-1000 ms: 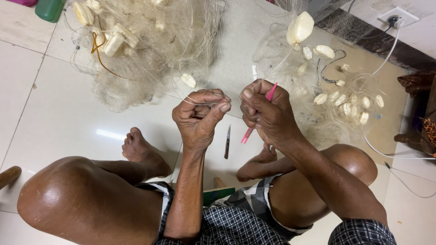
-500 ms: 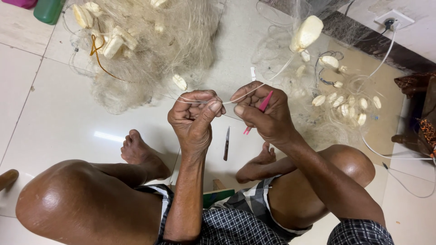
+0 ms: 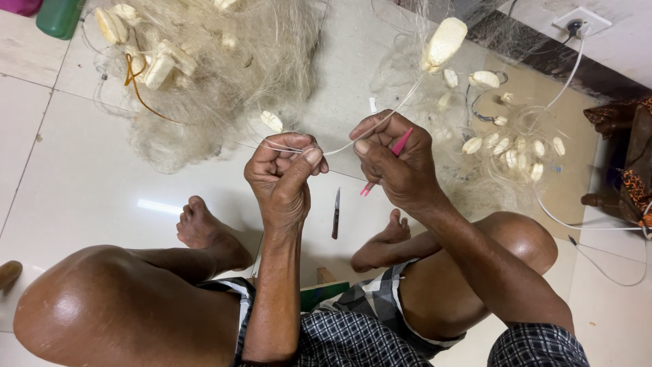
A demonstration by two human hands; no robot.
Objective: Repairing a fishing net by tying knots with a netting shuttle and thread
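Left hand (image 3: 284,178): we see it curled closed, thumb pressed against the forefinger, pinching a pale cord (image 3: 339,147); it sits just left of the other hand, raised above the floor.

Right hand (image 3: 397,163): closed as well; its fingers grip the same cord at the top and also clamp a pink netting needle (image 3: 392,155) against the palm.

Cord: we see it stretched between the two hands in a shallow sag; its long axis runs left to right there, then climbs up and right from the right hand towards a large white float (image 3: 445,42); left of the left hand, thin strands run on towards a small float (image 3: 272,121).

Pink netting needle: long axis on a diagonal; the upper end points up and right past the knuckles, the lower end points down and left below the hand; the middle is hidden inside the grip.

Knife (image 3: 336,213): we find it lying on the tiled floor (image 3: 75,183) between the feet, below the hands and apart from them; its long axis is nearly vertical in the head view.

Net heap (image 3: 217,75): a tangled pale mass on the floor, upper left, with several floats caught in it.

Second net (image 3: 475,170): thinner mesh to the right, dotted with a cluster of small white floats (image 3: 516,146).
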